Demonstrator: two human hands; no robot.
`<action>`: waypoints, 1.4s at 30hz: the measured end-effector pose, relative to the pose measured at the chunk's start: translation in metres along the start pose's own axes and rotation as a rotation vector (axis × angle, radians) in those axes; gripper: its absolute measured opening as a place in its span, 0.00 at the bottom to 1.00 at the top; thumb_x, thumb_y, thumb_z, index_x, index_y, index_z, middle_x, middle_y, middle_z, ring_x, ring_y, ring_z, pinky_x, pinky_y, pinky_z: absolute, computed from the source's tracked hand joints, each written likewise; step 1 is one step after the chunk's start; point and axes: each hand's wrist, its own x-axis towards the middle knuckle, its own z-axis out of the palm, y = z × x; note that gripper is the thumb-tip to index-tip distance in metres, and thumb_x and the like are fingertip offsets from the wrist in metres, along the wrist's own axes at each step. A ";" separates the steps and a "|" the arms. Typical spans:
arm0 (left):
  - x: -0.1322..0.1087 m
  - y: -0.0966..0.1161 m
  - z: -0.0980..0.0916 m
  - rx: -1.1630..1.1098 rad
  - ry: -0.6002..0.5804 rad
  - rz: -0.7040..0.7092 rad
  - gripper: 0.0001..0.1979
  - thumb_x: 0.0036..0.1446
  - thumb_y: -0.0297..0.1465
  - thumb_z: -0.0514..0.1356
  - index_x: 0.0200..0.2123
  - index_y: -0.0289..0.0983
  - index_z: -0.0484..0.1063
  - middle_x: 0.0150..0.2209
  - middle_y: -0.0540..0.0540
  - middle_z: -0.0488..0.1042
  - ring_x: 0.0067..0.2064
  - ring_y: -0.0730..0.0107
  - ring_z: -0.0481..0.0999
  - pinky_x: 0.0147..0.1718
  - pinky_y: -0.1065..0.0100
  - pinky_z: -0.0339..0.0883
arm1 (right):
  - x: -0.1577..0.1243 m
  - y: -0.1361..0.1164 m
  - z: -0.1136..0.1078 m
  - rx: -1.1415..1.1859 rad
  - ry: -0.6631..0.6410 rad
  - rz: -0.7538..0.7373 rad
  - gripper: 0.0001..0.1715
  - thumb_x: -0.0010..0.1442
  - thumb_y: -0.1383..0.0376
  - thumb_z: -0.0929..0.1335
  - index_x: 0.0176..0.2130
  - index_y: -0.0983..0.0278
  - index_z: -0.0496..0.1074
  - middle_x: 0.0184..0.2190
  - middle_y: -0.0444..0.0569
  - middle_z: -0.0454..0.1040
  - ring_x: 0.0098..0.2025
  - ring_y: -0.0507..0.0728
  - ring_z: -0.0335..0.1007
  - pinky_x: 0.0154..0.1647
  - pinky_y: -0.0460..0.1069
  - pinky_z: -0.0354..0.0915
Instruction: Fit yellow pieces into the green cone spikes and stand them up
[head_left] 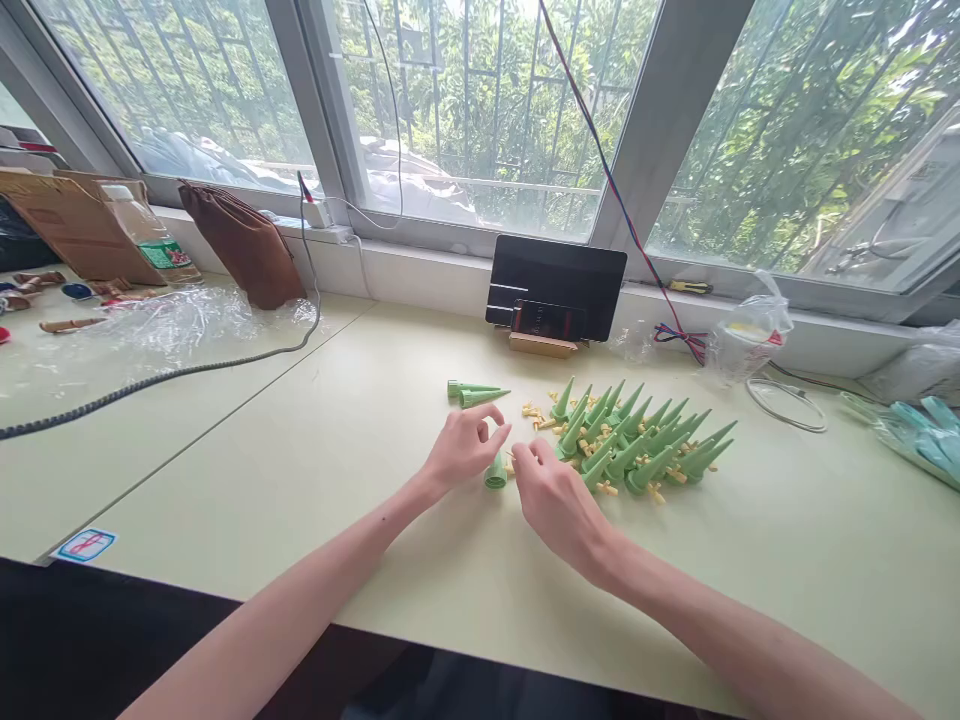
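Observation:
A green plastic cone spike [495, 476] lies on the table between my hands, its round open end facing me. My left hand [471, 446] hovers over the far part of this cone, fingers bent, with a gap between thumb and forefinger. Just to the right, my right hand [553, 490] has its thumb and fingertips pinched together; what sits in them is too small to make out. A bit of pale yellow shows by those fingertips. Two more green cones [480, 394] lie on their sides beyond my left hand.
Rows of green cones [651, 440] with yellow valve pieces [536, 418] stand right of my hands. A black tablet [559, 280] leans at the window sill. Left are a cable [225, 362], a brown pouch [244, 250] and a bottle [154, 240]; a bagged cup [750, 330] stands right.

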 end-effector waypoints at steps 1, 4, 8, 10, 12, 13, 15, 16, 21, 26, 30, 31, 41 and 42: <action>-0.001 0.001 0.001 0.004 -0.022 0.011 0.11 0.60 0.38 0.57 0.30 0.38 0.70 0.14 0.59 0.52 0.18 0.76 0.52 0.22 0.72 0.49 | -0.007 0.003 0.004 0.050 0.031 -0.011 0.12 0.66 0.78 0.59 0.37 0.65 0.65 0.31 0.46 0.62 0.22 0.49 0.51 0.22 0.45 0.53; -0.003 0.003 0.002 0.032 -0.084 0.029 0.12 0.60 0.39 0.57 0.30 0.37 0.71 0.13 0.59 0.52 0.18 0.76 0.52 0.22 0.73 0.48 | -0.024 0.010 0.012 0.213 0.098 -0.054 0.11 0.68 0.76 0.59 0.38 0.64 0.65 0.32 0.46 0.63 0.24 0.50 0.55 0.24 0.45 0.57; -0.003 0.000 0.003 0.092 -0.163 0.052 0.15 0.60 0.41 0.57 0.29 0.36 0.73 0.14 0.58 0.54 0.18 0.77 0.53 0.22 0.73 0.48 | -0.035 0.015 0.014 0.389 0.156 -0.100 0.10 0.70 0.71 0.59 0.46 0.63 0.66 0.34 0.47 0.65 0.25 0.51 0.60 0.26 0.45 0.61; -0.002 -0.002 0.003 0.115 -0.205 0.063 0.15 0.60 0.41 0.58 0.29 0.36 0.73 0.14 0.58 0.54 0.19 0.77 0.53 0.22 0.72 0.47 | -0.036 0.016 0.014 0.458 0.197 -0.095 0.09 0.71 0.70 0.59 0.49 0.63 0.65 0.34 0.47 0.66 0.26 0.51 0.62 0.26 0.46 0.62; -0.001 -0.004 0.002 0.133 -0.235 0.064 0.14 0.60 0.40 0.58 0.29 0.36 0.73 0.14 0.58 0.54 0.19 0.77 0.54 0.22 0.72 0.47 | -0.035 0.016 0.015 0.510 0.238 -0.084 0.08 0.71 0.69 0.60 0.49 0.62 0.65 0.34 0.47 0.67 0.26 0.51 0.63 0.27 0.46 0.63; -0.001 -0.004 0.002 0.142 -0.245 0.063 0.14 0.60 0.40 0.58 0.30 0.37 0.74 0.15 0.58 0.54 0.19 0.77 0.54 0.22 0.72 0.47 | -0.035 0.016 0.016 0.532 0.253 -0.076 0.08 0.71 0.69 0.60 0.48 0.62 0.65 0.34 0.47 0.67 0.27 0.51 0.64 0.28 0.46 0.64; 0.000 -0.004 0.001 0.157 -0.256 0.065 0.13 0.59 0.40 0.58 0.30 0.37 0.74 0.15 0.58 0.54 0.20 0.77 0.54 0.22 0.72 0.47 | -0.035 0.016 0.019 0.574 0.269 -0.049 0.08 0.70 0.68 0.61 0.48 0.62 0.65 0.34 0.46 0.69 0.28 0.51 0.66 0.30 0.47 0.65; 0.001 -0.004 0.001 0.160 -0.259 0.069 0.13 0.59 0.39 0.58 0.29 0.37 0.74 0.16 0.57 0.55 0.20 0.77 0.54 0.22 0.72 0.47 | -0.035 0.016 0.019 0.595 0.273 -0.032 0.08 0.70 0.68 0.61 0.48 0.62 0.65 0.34 0.46 0.69 0.28 0.51 0.66 0.29 0.46 0.65; 0.001 -0.004 0.000 0.157 -0.258 0.103 0.11 0.59 0.38 0.58 0.30 0.37 0.72 0.17 0.57 0.56 0.21 0.77 0.56 0.22 0.72 0.49 | -0.034 0.017 0.020 0.661 0.287 0.045 0.06 0.70 0.67 0.62 0.46 0.62 0.66 0.31 0.44 0.71 0.24 0.50 0.64 0.24 0.45 0.61; -0.001 -0.006 0.003 0.147 -0.222 0.151 0.09 0.61 0.36 0.57 0.33 0.37 0.73 0.18 0.57 0.57 0.22 0.77 0.56 0.23 0.72 0.50 | -0.032 0.017 0.019 0.661 0.282 0.070 0.06 0.70 0.67 0.61 0.44 0.63 0.68 0.32 0.45 0.72 0.26 0.51 0.66 0.24 0.45 0.60; -0.001 -0.005 0.004 0.115 -0.196 0.172 0.09 0.62 0.35 0.57 0.37 0.36 0.74 0.19 0.57 0.58 0.21 0.77 0.56 0.23 0.73 0.53 | -0.032 0.016 0.019 0.675 0.302 0.100 0.06 0.69 0.67 0.63 0.46 0.63 0.67 0.33 0.45 0.72 0.25 0.49 0.65 0.25 0.45 0.61; -0.001 -0.004 0.004 0.100 -0.189 0.173 0.09 0.62 0.35 0.57 0.38 0.36 0.74 0.19 0.57 0.59 0.21 0.77 0.57 0.24 0.73 0.54 | -0.032 0.016 0.019 0.675 0.305 0.103 0.05 0.69 0.67 0.63 0.45 0.62 0.67 0.34 0.45 0.71 0.24 0.49 0.64 0.25 0.45 0.62; -0.001 -0.002 0.004 -0.038 -0.094 0.164 0.12 0.66 0.35 0.54 0.45 0.37 0.74 0.22 0.55 0.60 0.22 0.77 0.57 0.23 0.74 0.57 | -0.031 0.017 0.014 0.701 0.302 0.105 0.05 0.68 0.68 0.63 0.43 0.61 0.69 0.35 0.46 0.68 0.25 0.49 0.64 0.24 0.45 0.63; -0.001 -0.002 0.005 -0.038 -0.094 0.173 0.12 0.66 0.35 0.54 0.46 0.37 0.74 0.22 0.55 0.61 0.22 0.77 0.58 0.23 0.74 0.58 | -0.031 0.016 0.014 0.707 0.303 0.106 0.05 0.68 0.68 0.63 0.43 0.61 0.69 0.36 0.46 0.68 0.26 0.49 0.64 0.23 0.44 0.63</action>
